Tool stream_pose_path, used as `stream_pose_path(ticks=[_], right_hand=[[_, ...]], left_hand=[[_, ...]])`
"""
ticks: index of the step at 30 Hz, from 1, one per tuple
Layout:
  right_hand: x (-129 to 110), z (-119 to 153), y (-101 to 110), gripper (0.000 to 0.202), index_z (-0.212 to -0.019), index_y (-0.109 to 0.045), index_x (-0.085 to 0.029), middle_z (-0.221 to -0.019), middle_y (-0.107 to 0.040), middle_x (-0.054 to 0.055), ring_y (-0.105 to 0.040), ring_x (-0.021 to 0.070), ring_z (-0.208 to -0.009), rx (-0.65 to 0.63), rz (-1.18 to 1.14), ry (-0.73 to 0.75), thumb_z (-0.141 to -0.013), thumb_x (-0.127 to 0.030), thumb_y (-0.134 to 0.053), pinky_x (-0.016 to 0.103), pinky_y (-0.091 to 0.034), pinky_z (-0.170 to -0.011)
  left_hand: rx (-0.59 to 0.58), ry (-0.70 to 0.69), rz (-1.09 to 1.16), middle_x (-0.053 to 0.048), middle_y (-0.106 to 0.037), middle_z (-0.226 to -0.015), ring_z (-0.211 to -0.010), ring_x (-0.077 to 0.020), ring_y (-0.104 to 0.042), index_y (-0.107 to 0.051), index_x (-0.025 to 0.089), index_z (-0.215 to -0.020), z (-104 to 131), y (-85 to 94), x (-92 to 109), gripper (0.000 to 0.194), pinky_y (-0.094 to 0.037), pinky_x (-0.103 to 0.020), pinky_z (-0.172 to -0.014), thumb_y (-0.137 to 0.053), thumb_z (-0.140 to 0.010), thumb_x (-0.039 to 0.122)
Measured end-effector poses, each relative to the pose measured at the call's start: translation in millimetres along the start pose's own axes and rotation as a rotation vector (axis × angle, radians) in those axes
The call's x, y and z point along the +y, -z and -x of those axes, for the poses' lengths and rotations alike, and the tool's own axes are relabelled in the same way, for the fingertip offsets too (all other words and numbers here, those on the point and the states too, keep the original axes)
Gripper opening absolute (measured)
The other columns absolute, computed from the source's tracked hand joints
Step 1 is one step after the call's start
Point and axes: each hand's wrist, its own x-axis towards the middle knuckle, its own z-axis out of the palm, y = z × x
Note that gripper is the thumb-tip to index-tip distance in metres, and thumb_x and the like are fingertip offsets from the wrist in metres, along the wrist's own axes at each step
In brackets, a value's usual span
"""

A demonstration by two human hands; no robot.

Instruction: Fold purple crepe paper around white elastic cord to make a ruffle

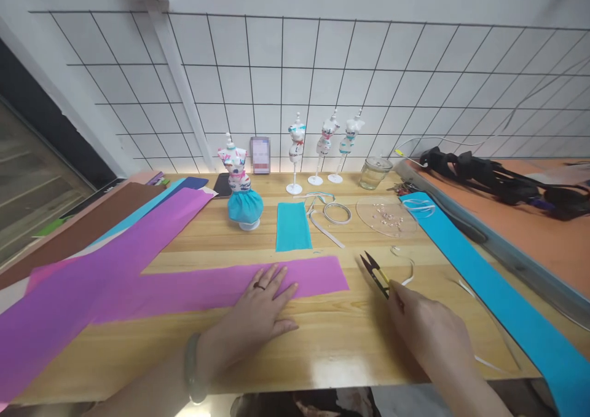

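Observation:
My left hand (pixel 262 303) lies flat with fingers spread on a long purple strip of crepe paper or thin cloth (pixel 193 291); which material it is, I cannot tell. The strip's cut end points right. In my right hand (pixel 428 325) is a pair of thread snips (pixel 375 272), blades apart and pointing up and left, just right of the strip's end. Beyond the strip lies a turquoise rectangle (pixel 294 227). A small dress form (pixel 239 171) wearing a puffy turquoise skirt (pixel 246 206) stands behind to the left.
Three more small dress forms (pixel 296 149) stand at the back beside a phone (pixel 260 155). A ribbon roll (pixel 337 213), a clear plate of small beads (pixel 387 216) and a glass jar (pixel 375 173) are farther right. A blue strip (pixel 488 281) runs along the right; coloured sheets (pixel 87 220) pile left.

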Motion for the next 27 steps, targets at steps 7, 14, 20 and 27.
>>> stream_pose_path(ticks=[7,14,20,27], right_hand=[[-8,-14,-13,0.019,-0.086,-0.06,-0.019,-0.051,-0.063,0.005,-0.06,0.0227,-0.042,-0.09,-0.05,-0.04,-0.08,-0.014,-0.043,0.027,-0.026,-0.036],[-2,-23,-21,0.025,-0.082,-0.063,-0.016,-0.066,-0.063,0.013,-0.061,0.0284,-0.06,0.026,-0.007,0.124,-0.087,-0.021,-0.039,0.037,-0.044,-0.049],[-48,-12,-22,0.047,-0.129,-0.047,-0.014,-0.129,-0.051,0.016,-0.047,0.0313,-0.118,0.1,-0.351,0.519,-0.09,-0.04,-0.039,0.048,-0.042,-0.093],[-56,8,-36,0.059,-0.136,-0.039,-0.014,-0.141,-0.037,0.014,-0.032,0.0292,-0.13,0.007,-0.316,0.576,-0.089,-0.049,-0.038,0.052,-0.037,-0.099]], left_hand=[[-0.045,-0.003,0.032,-0.013,-0.024,-0.147,-0.137,-0.0283,-0.013,-0.031,0.025,-0.138,0,6.7,11,0.066,-0.016,-0.048,-0.109,-0.03,-0.084,0.062],[0.001,-0.008,0.082,-0.013,-0.025,-0.147,-0.138,-0.0269,-0.009,-0.033,0.022,-0.137,1,7.6,18,0.068,-0.011,-0.046,-0.11,-0.026,-0.084,0.064],[0.013,-0.026,0.084,-0.01,-0.023,-0.148,-0.138,-0.0261,-0.007,-0.032,0.022,-0.138,6,7.1,17,0.069,-0.009,-0.045,-0.111,-0.025,-0.083,0.064],[-0.028,0.051,-0.008,-0.009,-0.024,-0.148,-0.138,-0.0246,-0.011,-0.023,0.02,-0.141,38,3.6,-3,0.071,-0.011,-0.046,-0.111,-0.026,-0.084,0.063]])
